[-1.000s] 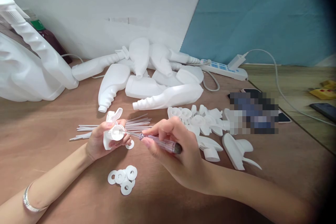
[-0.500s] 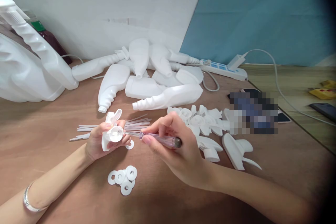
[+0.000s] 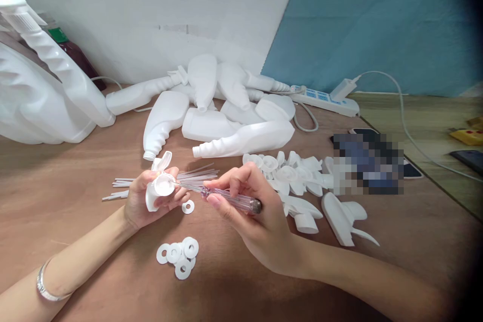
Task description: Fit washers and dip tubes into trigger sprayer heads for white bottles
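Note:
My left hand (image 3: 141,201) grips a white spray trigger head (image 3: 159,185) with its round cap opening turned toward the right. In my right hand (image 3: 249,211) is a clear-handled screwdriver (image 3: 230,199), held like a pen, its thin tip reaching into the cap opening. A single white washer (image 3: 187,207) lies on the table just below the two hands. Several more white washers (image 3: 178,254) sit in a small heap nearer to me.
Thin clear tubes (image 3: 166,178) lie fanned behind my left hand. White spray bottles (image 3: 222,121) are piled at the back, larger ones (image 3: 41,95) at the far left. Loose trigger heads (image 3: 302,181) lie on the right. A power strip (image 3: 324,100) and phones sit beyond.
Both hands have shifted slightly up and away from me, still joined at the cap. The trigger head has tilted a little in my left hand.

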Tool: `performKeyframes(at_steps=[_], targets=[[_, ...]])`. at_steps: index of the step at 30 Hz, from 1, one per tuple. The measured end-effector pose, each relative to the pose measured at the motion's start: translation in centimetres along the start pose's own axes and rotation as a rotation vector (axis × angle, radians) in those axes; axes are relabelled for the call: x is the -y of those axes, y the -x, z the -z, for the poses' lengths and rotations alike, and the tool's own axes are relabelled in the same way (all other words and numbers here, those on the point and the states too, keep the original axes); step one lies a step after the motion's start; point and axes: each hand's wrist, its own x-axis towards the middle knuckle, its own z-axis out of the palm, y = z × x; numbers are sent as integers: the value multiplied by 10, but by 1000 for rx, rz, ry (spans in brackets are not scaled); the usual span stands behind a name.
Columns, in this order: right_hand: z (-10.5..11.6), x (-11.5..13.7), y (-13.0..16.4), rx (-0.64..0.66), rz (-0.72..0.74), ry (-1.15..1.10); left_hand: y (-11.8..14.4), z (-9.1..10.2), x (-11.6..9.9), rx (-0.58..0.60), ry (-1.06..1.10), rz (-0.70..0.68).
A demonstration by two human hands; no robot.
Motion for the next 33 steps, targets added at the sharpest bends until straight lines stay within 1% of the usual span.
performKeyframes(at_steps=[4, 7, 10, 14, 16, 18, 23, 27, 30, 33], targets=[[0, 1, 1, -7, 39, 48, -1, -2, -1, 3, 30, -3], [1, 3, 0, 10, 10, 23, -1, -2, -1, 9, 26, 27], [3, 5, -3, 22, -90, -96, 0, -1, 0, 9, 43, 41], [5, 4, -10, -24, -260, -292, 0, 1, 2, 39, 77, 43], [6, 2, -13, -36, -314, -387, 0, 2, 2, 62, 88, 41], [6, 0, -15, -34, -351, -429, 0, 2, 2, 68, 91, 45], [5, -2, -14, -36, -365, -408, 0, 1, 1, 31, 5, 99], [4, -6, -14, -56, -373, -414, 0, 1, 2, 13, 1, 111], [4, -11, -16, -75, -399, -463, 0, 1, 3, -3, 0, 117], [5, -17, -17, -60, -442, -555, 0, 3, 3, -8, -16, 130]])
